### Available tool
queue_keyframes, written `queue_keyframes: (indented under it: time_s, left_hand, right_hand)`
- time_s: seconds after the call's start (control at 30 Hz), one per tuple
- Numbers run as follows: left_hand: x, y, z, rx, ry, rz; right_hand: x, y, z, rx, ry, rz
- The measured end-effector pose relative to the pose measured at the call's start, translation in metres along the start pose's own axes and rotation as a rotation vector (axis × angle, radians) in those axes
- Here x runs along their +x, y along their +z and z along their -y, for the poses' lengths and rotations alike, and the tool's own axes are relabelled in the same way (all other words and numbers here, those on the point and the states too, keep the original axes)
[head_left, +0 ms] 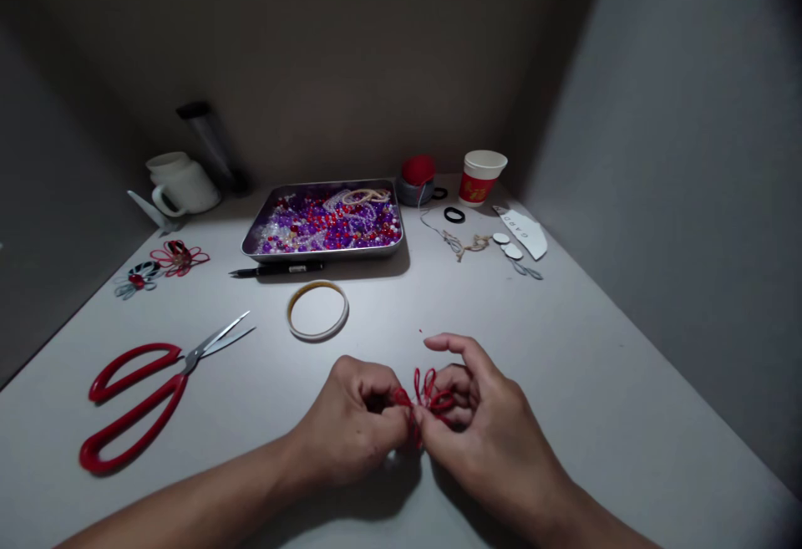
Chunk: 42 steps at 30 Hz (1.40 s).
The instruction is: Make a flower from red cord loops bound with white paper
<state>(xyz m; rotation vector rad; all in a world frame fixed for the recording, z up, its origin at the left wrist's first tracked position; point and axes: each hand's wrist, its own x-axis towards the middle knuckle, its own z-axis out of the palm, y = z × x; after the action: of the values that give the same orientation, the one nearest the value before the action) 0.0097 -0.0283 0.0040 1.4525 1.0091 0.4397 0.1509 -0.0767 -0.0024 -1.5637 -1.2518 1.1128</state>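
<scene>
A white mug (181, 185) is standing far left on the bench (595, 382), then a shallow metal tray (322, 221) is holding glossy purple, red and clear beads, with a paper cup (481, 176) further right. Near, the left hand (351, 428) and right hand (485, 424) are each pinching a looped red cord (428, 397) between them, grips pressed together on it.

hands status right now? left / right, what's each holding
Left hand: closed, fingers pinching the red cord loops.
Right hand: closed on the same red cord loops, index finger raised.
</scene>
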Motion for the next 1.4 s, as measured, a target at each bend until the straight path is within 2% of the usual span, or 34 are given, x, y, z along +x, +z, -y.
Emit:
queue_keyframes:
  time_s: [0.17,0.73,0.8,0.93,1.0,1.17,1.4]
  left_hand:
    - [-0.001,0.002,0.002,0.051,0.050,-0.046]
    - [0.000,0.002,0.002,0.023,0.077,-0.064]
    - [0.000,0.002,0.002,-0.038,0.033,-0.050]
    - [0.001,-0.001,0.001,-0.168,-0.048,0.035]
    - [0.002,-0.003,-0.001,-0.179,-0.060,0.036]
    - [0.002,-0.005,-0.004,-0.154,-0.088,0.038]
    - [0.001,0.000,0.005,-0.176,-0.060,0.047]
  right_hand:
    - [-0.001,0.002,0.003,-0.033,-0.021,0.003]
    - [-0.002,0.004,0.001,0.056,0.018,0.017]
    - [-0.001,0.001,0.002,0.132,0.046,0.049]
    - [0.002,-0.012,0.005,0.279,0.092,0.223]
    - [0.003,-0.017,0.005,0.327,0.107,0.275]
    - [0.004,-0.015,0.005,0.359,0.137,0.195]
    - [0.006,-0.009,0.007,0.355,0.180,0.142]
